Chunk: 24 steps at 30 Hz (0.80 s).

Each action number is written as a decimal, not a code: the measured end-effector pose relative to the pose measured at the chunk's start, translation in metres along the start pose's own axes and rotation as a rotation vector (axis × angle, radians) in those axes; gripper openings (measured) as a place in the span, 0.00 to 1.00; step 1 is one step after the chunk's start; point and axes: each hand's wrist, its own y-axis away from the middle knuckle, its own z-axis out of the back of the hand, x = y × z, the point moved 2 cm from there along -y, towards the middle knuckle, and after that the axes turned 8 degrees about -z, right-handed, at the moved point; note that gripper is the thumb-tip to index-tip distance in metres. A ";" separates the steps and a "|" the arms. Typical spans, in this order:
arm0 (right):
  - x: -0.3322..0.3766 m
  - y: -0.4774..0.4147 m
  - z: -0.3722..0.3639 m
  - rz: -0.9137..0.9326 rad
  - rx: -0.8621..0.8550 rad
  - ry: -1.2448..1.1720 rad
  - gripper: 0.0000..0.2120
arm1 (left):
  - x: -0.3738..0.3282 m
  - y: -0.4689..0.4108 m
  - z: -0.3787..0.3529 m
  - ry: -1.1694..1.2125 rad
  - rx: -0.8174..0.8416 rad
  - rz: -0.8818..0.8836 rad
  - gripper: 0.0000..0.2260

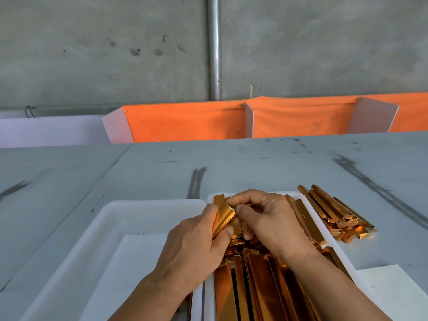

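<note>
So both hands are on one gold foil strip (223,220). The left hand (192,246) grips its lower left side with curled fingers (228,230), and the right hand (271,223) pinches its top edge with thumb and fingertips. The strip sits tilted between the two sets of fingers, over the far end of a white tray (209,302) packed with more gold strips (254,286). Right of the right fingers, outside that tray, a pile of folded strips (335,216) lies on the desk (254,163). Left of the left fingers there's a second white tray (115,218).
</note>
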 end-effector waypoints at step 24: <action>-0.004 0.001 -0.009 0.011 0.077 -0.067 0.11 | -0.003 -0.003 0.003 0.162 -0.050 0.024 0.24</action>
